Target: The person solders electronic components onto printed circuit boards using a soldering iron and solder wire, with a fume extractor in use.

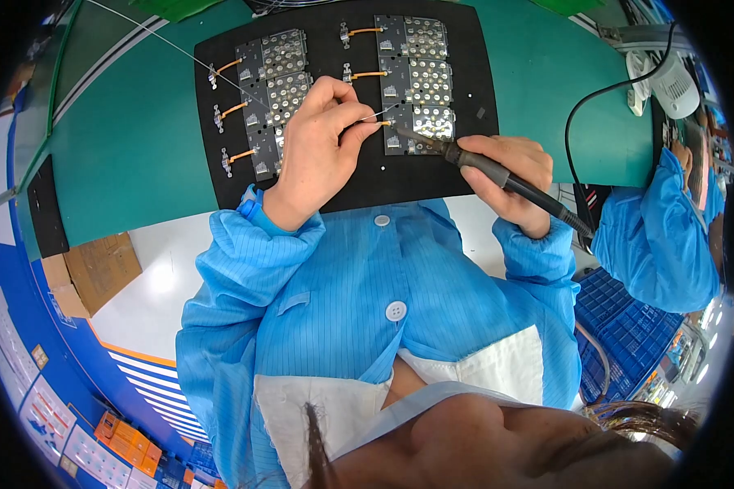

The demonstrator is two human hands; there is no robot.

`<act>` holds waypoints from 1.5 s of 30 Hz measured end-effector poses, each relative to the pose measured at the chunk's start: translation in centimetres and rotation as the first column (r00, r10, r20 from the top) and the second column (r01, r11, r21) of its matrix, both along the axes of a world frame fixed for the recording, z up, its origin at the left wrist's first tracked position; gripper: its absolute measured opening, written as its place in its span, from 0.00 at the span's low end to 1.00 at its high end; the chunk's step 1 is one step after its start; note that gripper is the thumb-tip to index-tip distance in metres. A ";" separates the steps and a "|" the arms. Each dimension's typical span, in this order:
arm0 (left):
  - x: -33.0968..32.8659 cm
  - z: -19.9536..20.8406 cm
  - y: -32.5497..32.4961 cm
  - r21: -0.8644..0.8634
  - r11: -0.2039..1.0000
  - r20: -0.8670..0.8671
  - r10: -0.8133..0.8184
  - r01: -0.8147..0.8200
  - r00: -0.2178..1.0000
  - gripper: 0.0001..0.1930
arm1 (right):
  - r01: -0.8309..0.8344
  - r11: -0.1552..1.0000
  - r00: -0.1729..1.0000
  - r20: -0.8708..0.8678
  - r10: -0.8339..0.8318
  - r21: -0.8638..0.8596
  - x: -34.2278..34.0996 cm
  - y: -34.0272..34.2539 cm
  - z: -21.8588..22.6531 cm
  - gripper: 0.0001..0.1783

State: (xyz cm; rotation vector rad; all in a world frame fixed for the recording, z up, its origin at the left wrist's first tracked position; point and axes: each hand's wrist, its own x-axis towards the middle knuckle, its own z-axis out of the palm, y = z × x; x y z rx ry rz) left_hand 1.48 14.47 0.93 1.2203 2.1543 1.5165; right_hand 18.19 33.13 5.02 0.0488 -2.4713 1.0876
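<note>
My right hand [514, 175] grips a black soldering iron [510, 178] like a pen. Its tip points left over the lowest circuit board [395, 143] of the right column, close to the board's left edge. Pinched in my left hand [322, 147] is a thin solder wire [375, 116], whose end reaches over that same board near the iron's tip. A short orange lead [385, 124] shows at this board's edge beside my left fingertips; the rest of it is hidden by the fingers. Whether the tip touches a joint I cannot tell.
Other boards with orange leads and metal connectors [223, 118] lie in two columns on a black mat [342, 175] over a green bench top [139, 155]. A black cable [575, 122] hangs at the right, near a white device [673, 90] and a co-worker's blue sleeve [656, 236].
</note>
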 end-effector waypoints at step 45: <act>-1.8 0.2 -15.8 -0.361 0.843 -0.098 0.391 -0.399 0.915 0.08 | 0.497 0.814 0.867 -0.131 -0.480 0.301 -2.6 5.3 -0.9 0.19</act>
